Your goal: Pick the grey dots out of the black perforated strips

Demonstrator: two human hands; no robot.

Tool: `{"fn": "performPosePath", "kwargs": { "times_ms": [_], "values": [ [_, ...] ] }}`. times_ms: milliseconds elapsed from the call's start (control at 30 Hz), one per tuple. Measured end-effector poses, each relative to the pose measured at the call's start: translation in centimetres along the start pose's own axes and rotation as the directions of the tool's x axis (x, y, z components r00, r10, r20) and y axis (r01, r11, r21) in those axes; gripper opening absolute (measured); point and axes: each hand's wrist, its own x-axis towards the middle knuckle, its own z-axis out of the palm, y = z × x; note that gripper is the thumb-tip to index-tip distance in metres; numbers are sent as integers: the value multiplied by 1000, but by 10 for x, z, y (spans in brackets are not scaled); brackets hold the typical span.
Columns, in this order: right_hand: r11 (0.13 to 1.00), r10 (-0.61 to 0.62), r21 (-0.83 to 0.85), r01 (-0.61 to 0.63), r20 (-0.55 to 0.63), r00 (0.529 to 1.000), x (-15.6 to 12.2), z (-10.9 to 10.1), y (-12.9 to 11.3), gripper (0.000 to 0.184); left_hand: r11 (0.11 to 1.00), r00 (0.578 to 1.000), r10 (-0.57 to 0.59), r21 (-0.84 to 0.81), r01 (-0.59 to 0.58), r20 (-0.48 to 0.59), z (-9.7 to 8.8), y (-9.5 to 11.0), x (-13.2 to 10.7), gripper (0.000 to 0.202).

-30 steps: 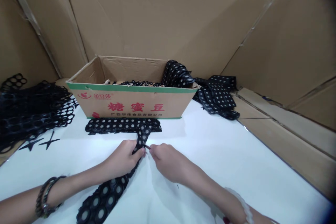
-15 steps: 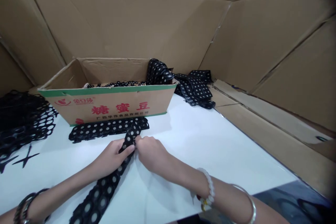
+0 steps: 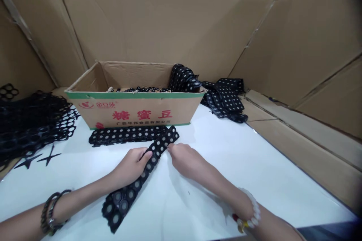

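Black dotted strip (image 3: 127, 196) lies diagonally at centre frame on the white table (image 3: 226, 165), below the cardboard box (image 3: 135, 115). Left hand (image 3: 130, 166) clasps its middle, fingers curled over it. Right hand (image 3: 183, 158): fingertips bunched, touching the strip's right edge; pinch unconfirmed.

Bright, even overhead light; wide-angle view bent at the borders.

The white surface (image 3: 226, 165) is evenly lit, with a mild bluish sheen and no hard glare. The box (image 3: 135, 111) throws a faint, soft-edged shadow on its near side, and the left hand (image 3: 131, 165) and right hand (image 3: 183, 160) leave only pale shadows beneath them. The strip (image 3: 141, 177) is sharp at the centre, its light dots crisp. The cardboard walls (image 3: 169, 26) bow outward toward the borders, and the right edge darkens and smears slightly.
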Motion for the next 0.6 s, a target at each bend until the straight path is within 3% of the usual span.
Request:
{"fn": "performPosePath", "kwargs": {
  "times_ms": [100,167,300,467,600],
  "values": [
    [987,-139,102,126,139,980,-4,-12,8,27,1000,1000,-2,26,2,-2,0,-1,1,33],
    [970,-195,175,169,146,970,-6,-18,11,31,1000,1000,-2,20,2,8,0,-2,2,31],
    [969,-188,178,173,68,980,-8,-23,14,30,1000,1000,-21,-7,21,-7,0,-4,3,28],
    [963,-193,237,126,281,940,-8,-34,30,29,996,997,-69,-53,70,21,0,1,2,25],
    [943,-200,287,170,80,976,-3,-22,21,34,997,998,-64,-44,65,7,2,4,-1,24]
  ]
}}
